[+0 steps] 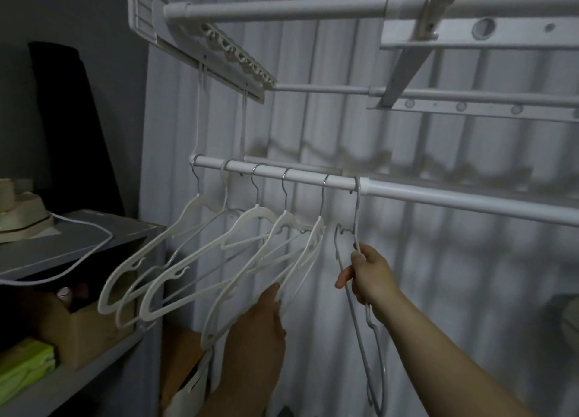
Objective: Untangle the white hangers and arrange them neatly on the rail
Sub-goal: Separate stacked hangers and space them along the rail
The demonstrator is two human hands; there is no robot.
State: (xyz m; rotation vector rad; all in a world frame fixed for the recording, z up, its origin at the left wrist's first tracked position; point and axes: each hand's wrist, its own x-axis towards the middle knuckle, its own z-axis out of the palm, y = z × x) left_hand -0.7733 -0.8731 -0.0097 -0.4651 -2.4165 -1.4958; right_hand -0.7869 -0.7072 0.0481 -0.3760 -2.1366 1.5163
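Six white hangers point(257, 212) hook along the lower rail point(438, 196) of a white drying rack, in dim light before a pale curtain point(470, 291). Five of them slant down to the left, their arms overlapping so closely that we cannot tell which bar belongs to which.

The right hand point(371, 275) grips the sixth hanger point(356, 213), the rightmost, with fingers curled round its frame a little below the rail. That hanger hangs edge-on to us and runs down to the bottom edge of the frame.

The left hand point(255, 332), seen from the back, reaches up to the lower arms of the fourth and fifth hangers. One fingertip touches them, but the other fingers are hidden, so we cannot tell whether they clasp anything.

At left, a grey shelf point(78, 382) holds a cardboard box point(87, 332) with its contents lost in shadow, and a white cable point(110, 236) loops above it. Something pale below the left hand is too dark to name.
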